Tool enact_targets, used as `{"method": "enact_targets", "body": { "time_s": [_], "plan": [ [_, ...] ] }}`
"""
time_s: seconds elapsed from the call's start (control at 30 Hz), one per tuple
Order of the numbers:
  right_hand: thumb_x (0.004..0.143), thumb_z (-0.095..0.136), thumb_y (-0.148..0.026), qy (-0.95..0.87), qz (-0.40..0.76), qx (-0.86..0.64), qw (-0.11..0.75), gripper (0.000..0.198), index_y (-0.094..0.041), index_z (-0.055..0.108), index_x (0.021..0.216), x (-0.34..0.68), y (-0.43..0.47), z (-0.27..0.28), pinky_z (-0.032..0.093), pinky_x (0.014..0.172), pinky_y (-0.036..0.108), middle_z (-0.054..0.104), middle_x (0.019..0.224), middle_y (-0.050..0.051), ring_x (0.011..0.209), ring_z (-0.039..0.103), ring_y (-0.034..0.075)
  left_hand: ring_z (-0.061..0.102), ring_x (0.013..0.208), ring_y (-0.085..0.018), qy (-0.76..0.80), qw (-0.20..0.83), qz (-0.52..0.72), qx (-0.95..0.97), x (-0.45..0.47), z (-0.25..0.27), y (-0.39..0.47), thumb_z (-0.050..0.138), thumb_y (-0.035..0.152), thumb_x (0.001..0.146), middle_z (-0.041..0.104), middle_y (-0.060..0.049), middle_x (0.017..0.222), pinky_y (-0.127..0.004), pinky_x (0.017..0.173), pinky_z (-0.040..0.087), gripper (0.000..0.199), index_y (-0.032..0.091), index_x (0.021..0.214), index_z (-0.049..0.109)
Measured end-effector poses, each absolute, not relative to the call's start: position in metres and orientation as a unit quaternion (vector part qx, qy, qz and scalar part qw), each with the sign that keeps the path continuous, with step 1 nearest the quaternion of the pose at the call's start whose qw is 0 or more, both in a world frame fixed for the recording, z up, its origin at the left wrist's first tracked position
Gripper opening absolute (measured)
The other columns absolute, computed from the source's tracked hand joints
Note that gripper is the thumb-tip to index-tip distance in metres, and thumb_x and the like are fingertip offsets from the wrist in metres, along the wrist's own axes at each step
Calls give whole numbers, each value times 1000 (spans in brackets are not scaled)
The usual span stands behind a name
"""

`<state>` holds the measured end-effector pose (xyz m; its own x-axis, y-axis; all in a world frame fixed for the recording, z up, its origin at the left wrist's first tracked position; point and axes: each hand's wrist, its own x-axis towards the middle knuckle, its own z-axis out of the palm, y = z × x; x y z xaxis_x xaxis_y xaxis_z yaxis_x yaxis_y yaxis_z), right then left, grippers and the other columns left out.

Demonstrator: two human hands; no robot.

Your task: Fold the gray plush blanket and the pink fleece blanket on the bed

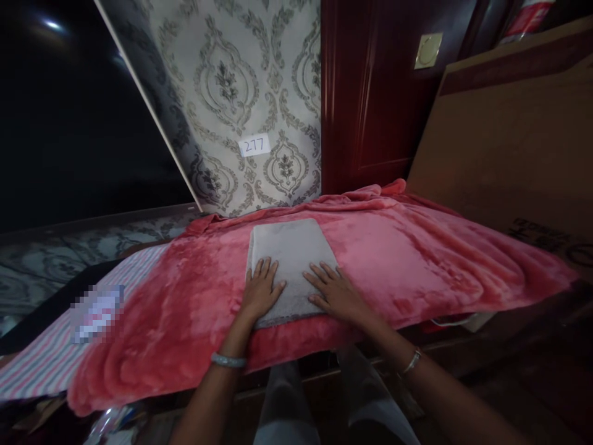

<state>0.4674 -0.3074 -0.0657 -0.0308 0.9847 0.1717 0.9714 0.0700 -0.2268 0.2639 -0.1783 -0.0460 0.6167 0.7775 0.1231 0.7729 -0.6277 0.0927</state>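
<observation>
A light grey folded cloth (290, 247), perhaps a towel, lies as a neat rectangle on a pink-red plush blanket (384, 247). My left hand (262, 287) rests flat on the cloth's left side, fingers spread and pointing away from me. On its right side lies my right hand (336, 290), palm down, with fingers apart and angled to the left. Both hands press on the top face of the cloth and grip nothing. The cloth's left edge shows stacked layers.
A striped cloth (134, 272) sticks out from under the blanket at left, with a blurred-out object (97, 314) on it. A large dark screen (83, 111) stands behind at left. At right leans a big cardboard box (519, 136). A paper label (254, 144) marked 277 is on the patterned wall.
</observation>
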Motion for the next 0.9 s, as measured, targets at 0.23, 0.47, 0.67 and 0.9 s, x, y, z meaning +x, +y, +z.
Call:
{"method": "enact_targets", "body": {
  "time_s": [0.23, 0.47, 0.67, 0.9],
  "plan": [
    [99, 44, -50, -720, 61, -682, 109, 60, -29, 37, 155, 472, -299, -53, 20, 116, 62, 26, 163, 9, 150, 22, 33, 20, 153, -29, 450, 3, 146, 881, 261, -53, -179, 48, 50, 94, 24, -17, 164, -48, 122, 22, 69, 16, 153, 37],
    [103, 39, -42, -792, 49, -593, 135, 54, -28, 37, 155, 455, -253, -36, 21, 118, 59, 27, 163, 8, 150, 23, 28, 24, 151, -33, 469, -1, 150, 870, 259, -54, -183, 47, 51, 93, 31, -19, 161, -55, 120, 23, 67, 15, 150, 41],
    [104, 36, -50, -842, 56, -528, 94, 56, -31, 31, 157, 468, -195, -37, 12, 120, 59, 22, 164, 5, 152, 15, 28, 22, 152, -32, 486, 4, 133, 864, 259, -58, -183, 47, 51, 92, 27, -19, 163, -54, 121, 22, 70, 15, 151, 40],
    [102, 37, -56, -839, 60, -537, 68, 62, -31, 27, 158, 486, -124, -27, 11, 118, 63, 18, 165, 7, 152, 16, 30, 21, 152, -33, 471, 0, 151, 869, 254, -72, -176, 48, 54, 90, 26, -15, 163, -57, 121, 23, 71, 21, 152, 41]
  ]
}}
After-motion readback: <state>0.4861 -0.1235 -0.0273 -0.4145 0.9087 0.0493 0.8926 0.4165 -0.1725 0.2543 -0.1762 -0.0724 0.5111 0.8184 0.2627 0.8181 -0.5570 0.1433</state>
